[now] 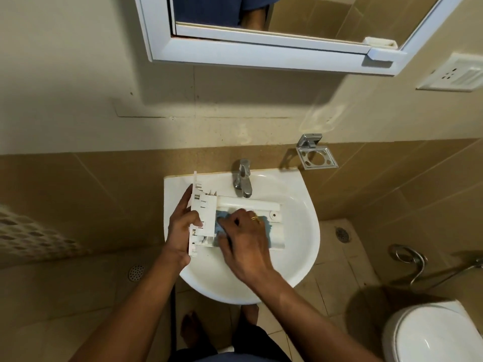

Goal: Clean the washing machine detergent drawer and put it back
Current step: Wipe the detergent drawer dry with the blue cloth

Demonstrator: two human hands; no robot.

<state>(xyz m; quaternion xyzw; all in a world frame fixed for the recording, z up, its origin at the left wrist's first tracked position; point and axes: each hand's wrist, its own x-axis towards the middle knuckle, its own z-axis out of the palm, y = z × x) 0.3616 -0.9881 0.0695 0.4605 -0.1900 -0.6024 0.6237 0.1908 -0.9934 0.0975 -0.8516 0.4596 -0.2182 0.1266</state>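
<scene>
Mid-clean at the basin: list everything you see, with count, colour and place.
detergent drawer: 1, white, across the sink
cloth: 1, blue, in the drawer
sink: 1, white, centre
tap: 1, chrome, sink's back edge
wall holder: 1, chrome, right of tap
mirror cabinet: 1, white frame, top
socket plate: 1, white, upper right
floor drains: 2, grey, either side of sink
toilet: 1, white, lower right
left hand: 1, grips drawer's left end
right hand: 1, holds cloth against drawer

Both forearms are stretched forward; the left hand (180, 226) is wrapped round the drawer (205, 209), the right hand (245, 244) is curled on the cloth (221, 215).
</scene>
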